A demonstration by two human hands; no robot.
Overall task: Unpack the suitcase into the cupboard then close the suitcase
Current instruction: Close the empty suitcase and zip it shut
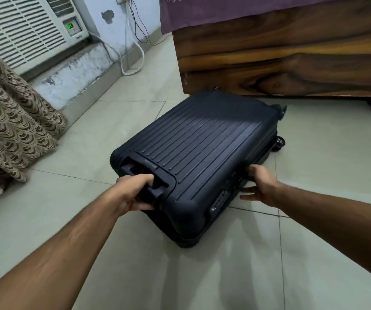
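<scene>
Suitcase point(202, 157), dark navy, ribbed shell, lies flat and closed on the tiled floor point(314, 253). Its far end sits just under the edge of a wooden bed frame point(280, 59); the far corner there is in shadow and hard to read. One wheel point(278, 143) shows at the right far side, a second is only partly visible above it. Underside and the left long side are hidden. A small lock panel point(219, 201) on the near right side is too blurred to read.

Left hand point(133, 193) is at the near left end of the case, fingers curled round the top handle point(155, 186); fingertips vanish into the handle recess. Right hand point(260, 186) is at the near right side, fingers spread and fairly straight, thumb on the upper edge, fingers lying against the side wall; no grip visible. The case lies between the two hands, reaching away from them.

Cut off by the frame: an air conditioner point(23, 30) top left with a green display, a patterned curtain point(7, 121) at left, purple cloth point(225, 12) over the bed. Cables point(135, 52) trail down the wall. No cupboard in view.
</scene>
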